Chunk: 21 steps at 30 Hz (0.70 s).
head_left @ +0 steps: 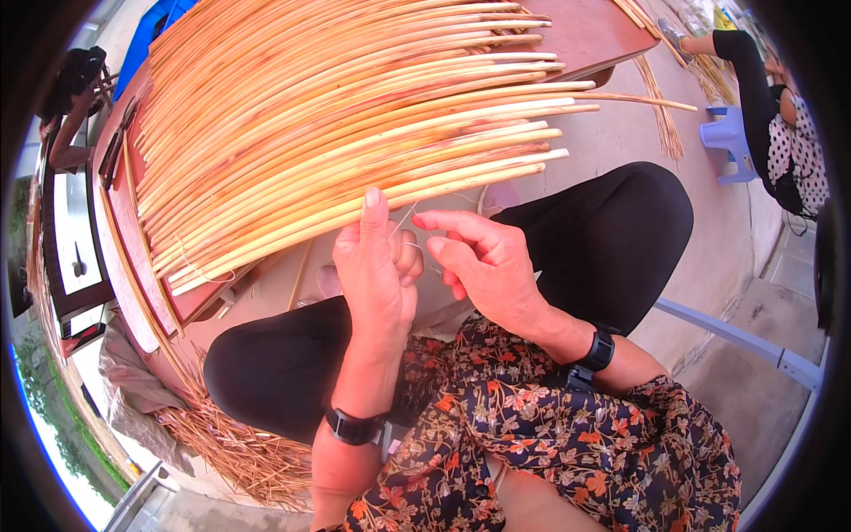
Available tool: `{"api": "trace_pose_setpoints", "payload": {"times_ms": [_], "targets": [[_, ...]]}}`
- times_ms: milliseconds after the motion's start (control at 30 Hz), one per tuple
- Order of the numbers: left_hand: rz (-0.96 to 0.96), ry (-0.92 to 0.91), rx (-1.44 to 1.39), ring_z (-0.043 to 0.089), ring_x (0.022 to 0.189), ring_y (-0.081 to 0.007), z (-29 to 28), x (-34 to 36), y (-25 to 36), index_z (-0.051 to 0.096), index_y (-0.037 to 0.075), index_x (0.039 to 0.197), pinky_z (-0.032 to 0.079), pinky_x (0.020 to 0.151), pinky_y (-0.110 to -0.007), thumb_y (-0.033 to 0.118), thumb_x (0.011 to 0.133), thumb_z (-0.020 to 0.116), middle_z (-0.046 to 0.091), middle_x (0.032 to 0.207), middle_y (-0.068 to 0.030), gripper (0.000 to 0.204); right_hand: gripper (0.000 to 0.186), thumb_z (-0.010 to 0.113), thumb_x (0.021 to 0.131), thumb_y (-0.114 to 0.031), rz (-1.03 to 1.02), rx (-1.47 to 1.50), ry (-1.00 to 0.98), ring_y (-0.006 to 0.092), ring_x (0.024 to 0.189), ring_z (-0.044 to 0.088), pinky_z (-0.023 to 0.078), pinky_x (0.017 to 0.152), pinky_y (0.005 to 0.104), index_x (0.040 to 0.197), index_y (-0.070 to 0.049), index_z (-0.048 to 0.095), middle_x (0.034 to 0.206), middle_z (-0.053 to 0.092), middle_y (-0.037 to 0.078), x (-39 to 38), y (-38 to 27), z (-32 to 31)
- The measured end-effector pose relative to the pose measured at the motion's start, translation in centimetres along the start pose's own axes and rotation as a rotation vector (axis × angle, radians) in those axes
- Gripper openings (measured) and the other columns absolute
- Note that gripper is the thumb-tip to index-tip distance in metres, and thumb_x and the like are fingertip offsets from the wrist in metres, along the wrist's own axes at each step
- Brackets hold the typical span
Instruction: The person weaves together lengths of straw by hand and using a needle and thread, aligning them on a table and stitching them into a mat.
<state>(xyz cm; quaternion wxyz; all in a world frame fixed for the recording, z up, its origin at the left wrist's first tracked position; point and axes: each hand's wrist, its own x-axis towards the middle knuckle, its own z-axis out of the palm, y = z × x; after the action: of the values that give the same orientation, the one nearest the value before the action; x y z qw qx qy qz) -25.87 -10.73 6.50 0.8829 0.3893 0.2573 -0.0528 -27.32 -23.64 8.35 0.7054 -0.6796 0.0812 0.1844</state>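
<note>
A mat of long golden-brown stalks (355, 115) lies side by side on a reddish table, its near edge facing me. Just below that edge, my left hand (377, 266) has its thumb up against the nearest stalks and its other fingers curled in, with thin white thread (404, 218) running from it. My right hand (492, 266) is close beside it on the right, index finger and thumb bent around the same thread. A loop of the thread spans the small gap between the hands. Another loose thread loop (208, 273) hangs at the mat's left end.
The reddish table (603, 35) shows past the mat's right end. A heap of dry stalks (235, 457) lies on the floor at lower left. To the right are a purple plastic stool (729, 142), a seated person (789, 133) and a metal rail (736, 328).
</note>
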Motion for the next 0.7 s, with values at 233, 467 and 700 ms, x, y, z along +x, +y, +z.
{"api": "trace_pose_setpoints", "payload": {"times_ms": [233,467,700], "targets": [[0.005,-0.005,0.009,0.02,0.037,-0.0047,0.09,-0.03,-0.07,0.045,0.013,0.074,0.016,0.035,-0.024,0.03,0.097,0.059,0.027,0.046,0.0069,0.031,0.026,0.056,0.093,-0.009,-0.001,-0.008,0.005,0.0026,0.055,0.051,0.042,0.047,0.0201,0.115,-0.001,0.065,0.065,0.058,0.0,0.04,-0.03,0.04],[0.018,0.001,0.005,0.02,0.038,-0.0047,0.13,0.0,-0.15,0.046,0.013,0.076,0.017,0.035,-0.024,0.027,0.097,0.059,0.028,0.047,0.0071,0.028,0.026,0.056,0.093,-0.01,0.026,-0.014,0.008,0.0032,0.054,0.052,0.043,0.047,0.0201,0.115,-0.001,0.066,0.064,0.059,0.001,0.17,-0.1,0.04],[0.033,0.016,-0.036,0.023,0.038,-0.0046,-0.06,0.4,-0.39,0.046,0.011,0.074,0.017,0.036,-0.024,0.023,0.097,0.057,0.029,0.047,0.0062,0.028,0.024,0.057,0.094,-0.009,-0.006,0.124,0.063,0.0057,0.056,0.055,0.046,0.049,0.0204,0.113,0.001,0.066,0.07,0.062,0.003,0.58,0.46,0.86]]}}
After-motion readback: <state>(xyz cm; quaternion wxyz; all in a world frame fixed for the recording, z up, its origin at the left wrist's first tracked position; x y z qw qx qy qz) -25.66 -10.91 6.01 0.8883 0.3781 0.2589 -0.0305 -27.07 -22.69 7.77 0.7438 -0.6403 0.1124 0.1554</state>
